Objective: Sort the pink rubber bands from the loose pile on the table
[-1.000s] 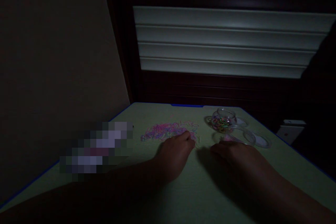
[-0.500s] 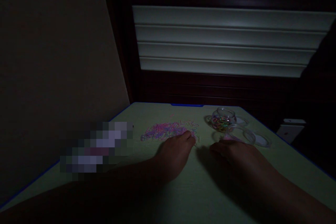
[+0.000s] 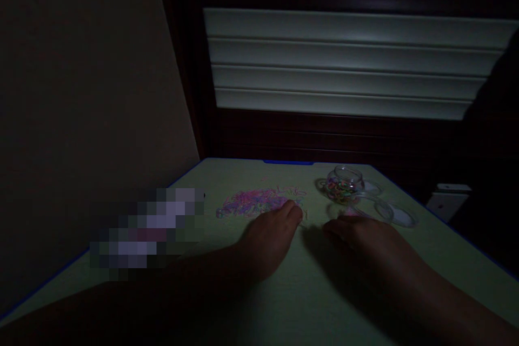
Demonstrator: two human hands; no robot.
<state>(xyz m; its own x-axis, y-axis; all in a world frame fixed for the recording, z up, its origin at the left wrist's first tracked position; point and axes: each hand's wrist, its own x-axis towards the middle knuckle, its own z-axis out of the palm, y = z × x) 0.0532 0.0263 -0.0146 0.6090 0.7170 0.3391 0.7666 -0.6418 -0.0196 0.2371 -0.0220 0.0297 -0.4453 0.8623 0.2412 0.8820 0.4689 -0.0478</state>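
A loose pile of thin pink and purple bands, looking like small rubber bands, is spread on the pale green table. My left hand rests at the pile's near right edge, fingers curled together; whatever they hold is hidden. Farther right, my right hand is closed in a pinch just above the table, its fingertips dark and their contents not visible. Right behind it stands a clear open container, partly covered by the hand, with something pink at its left. Beyond is a clear round jar partly filled with multicoloured rings or bands.
Two clear round lids seem to lie beside the containers. A blurred-out pale item is at the table's left side. The table has a blue edge, with a wall to the left and a white box beyond its right side.
Almost nothing differs. The fingers of my left hand have shifted slightly at the pile's edge; my right hand stays in its place.
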